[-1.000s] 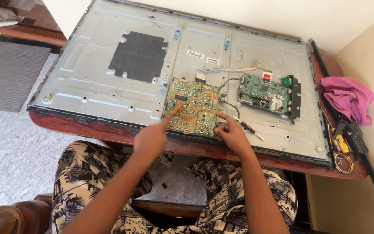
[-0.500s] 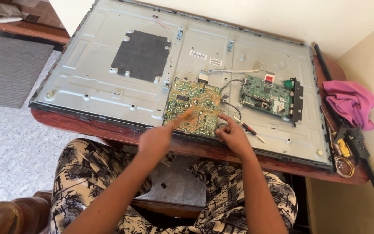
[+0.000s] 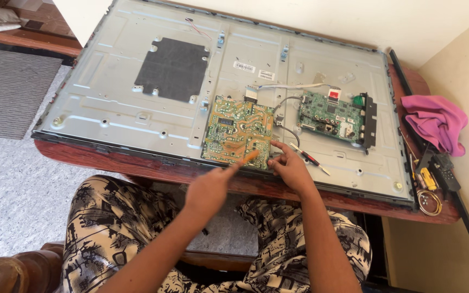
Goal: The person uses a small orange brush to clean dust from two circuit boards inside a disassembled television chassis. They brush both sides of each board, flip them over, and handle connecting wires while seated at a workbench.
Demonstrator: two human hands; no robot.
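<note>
I see my left hand [image 3: 211, 187] pointing, empty, at the tan circuit board [image 3: 238, 132] lying mid-panel on the opened television back [image 3: 115, 103], my right hand [image 3: 289, 168] fingertip-resting at its four o'clock corner, gripping nothing, a pink cloth [image 3: 435, 122] on the red-brown table [image 3: 137, 165] at three o'clock.

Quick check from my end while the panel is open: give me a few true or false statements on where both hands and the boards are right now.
1. The left hand points its index finger at the yellow-green circuit board. True.
2. The right hand holds the pink cloth. False: the cloth lies apart at the table's right end; the hand rests at the board's lower right corner.
3. A screwdriver lies on the metal back panel just right of the right hand. True.
4. The green circuit board sits left of the yellow-green one. False: it sits to its right.
</note>
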